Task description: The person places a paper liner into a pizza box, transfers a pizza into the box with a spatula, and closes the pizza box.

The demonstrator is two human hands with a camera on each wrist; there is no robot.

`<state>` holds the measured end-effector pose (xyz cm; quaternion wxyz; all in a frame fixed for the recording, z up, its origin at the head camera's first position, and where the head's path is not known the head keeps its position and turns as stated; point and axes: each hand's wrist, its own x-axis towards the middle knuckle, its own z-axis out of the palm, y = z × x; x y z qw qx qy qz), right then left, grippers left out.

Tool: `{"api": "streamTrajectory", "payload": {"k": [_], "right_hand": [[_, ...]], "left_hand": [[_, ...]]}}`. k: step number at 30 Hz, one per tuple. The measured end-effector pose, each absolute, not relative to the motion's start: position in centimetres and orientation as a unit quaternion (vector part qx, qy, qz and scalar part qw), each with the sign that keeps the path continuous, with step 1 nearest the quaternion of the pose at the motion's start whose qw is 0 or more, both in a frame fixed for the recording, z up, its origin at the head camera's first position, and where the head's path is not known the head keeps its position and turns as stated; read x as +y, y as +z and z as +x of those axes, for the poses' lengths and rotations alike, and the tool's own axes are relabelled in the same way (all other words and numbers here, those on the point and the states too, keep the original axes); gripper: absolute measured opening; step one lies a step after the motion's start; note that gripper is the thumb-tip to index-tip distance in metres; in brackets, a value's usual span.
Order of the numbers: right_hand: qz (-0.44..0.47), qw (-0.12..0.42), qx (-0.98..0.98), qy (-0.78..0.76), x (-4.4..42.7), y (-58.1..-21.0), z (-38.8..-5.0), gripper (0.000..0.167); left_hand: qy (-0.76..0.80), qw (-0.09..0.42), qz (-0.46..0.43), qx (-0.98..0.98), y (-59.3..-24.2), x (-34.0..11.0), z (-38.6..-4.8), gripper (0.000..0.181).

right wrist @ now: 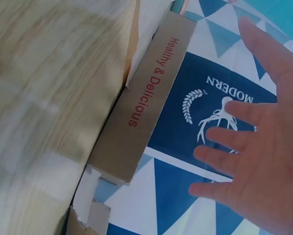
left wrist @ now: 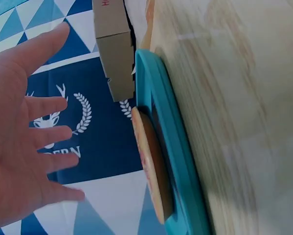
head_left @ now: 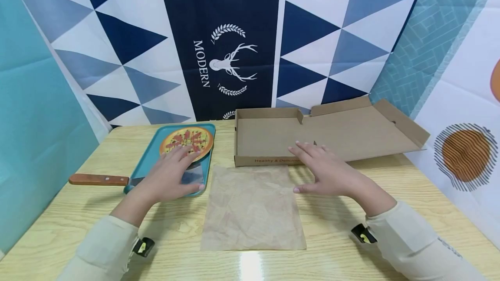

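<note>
Fingers spread, my left hand (head_left: 166,174) hovers over the near part of a teal tray (head_left: 150,153) and holds nothing. On that tray lies a round pizza (head_left: 201,135), partly hidden behind the hand in the head view. A pizza server with a wooden handle (head_left: 97,180) rests across the tray, its metal blade (head_left: 194,172) beside the pizza. My right hand (head_left: 328,170), also spread and holding nothing, is raised in front of an opened cardboard pizza box (head_left: 269,135). Between the hands a square sheet of brown parchment paper (head_left: 254,211) lies flat.
The box lid (head_left: 363,127) is folded out to the right, reaching towards the table's right edge. A wooden table (head_left: 332,246) carries everything. Patterned cloth (head_left: 234,21) hangs behind it, with a teal panel (head_left: 39,112) at the left.
</note>
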<state>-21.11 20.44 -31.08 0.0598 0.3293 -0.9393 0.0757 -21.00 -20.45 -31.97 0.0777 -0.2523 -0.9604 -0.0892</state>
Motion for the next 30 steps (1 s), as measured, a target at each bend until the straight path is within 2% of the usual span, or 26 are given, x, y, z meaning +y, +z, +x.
{"api": "streamTrajectory", "payload": {"k": [6, 18, 25, 30], "right_hand": [[0.356, 0.077, -0.923, 0.127, 20.3, -31.2, -21.4, 0.09], [0.34, 0.007, -0.899, 0.275, 20.4, -31.8, -21.1, 0.077], [0.265, -0.036, -0.891, 0.367, 20.2, -32.1, -21.1, 0.057], [0.212, -0.062, -0.881, 0.419, 20.0, -32.3, -21.1, 0.046]], "left_hand": [[-0.14, 0.085, -0.294, -0.942, -32.3, -19.8, -21.8, 0.069], [-0.191, 0.012, -0.293, -0.937, -32.7, -18.2, -24.7, 0.05], [-0.175, -0.025, -0.293, -0.939, -32.8, -16.5, -26.7, 0.046], [-0.153, -0.077, -0.279, -0.945, -32.9, -15.3, -27.7, 0.047]]}}
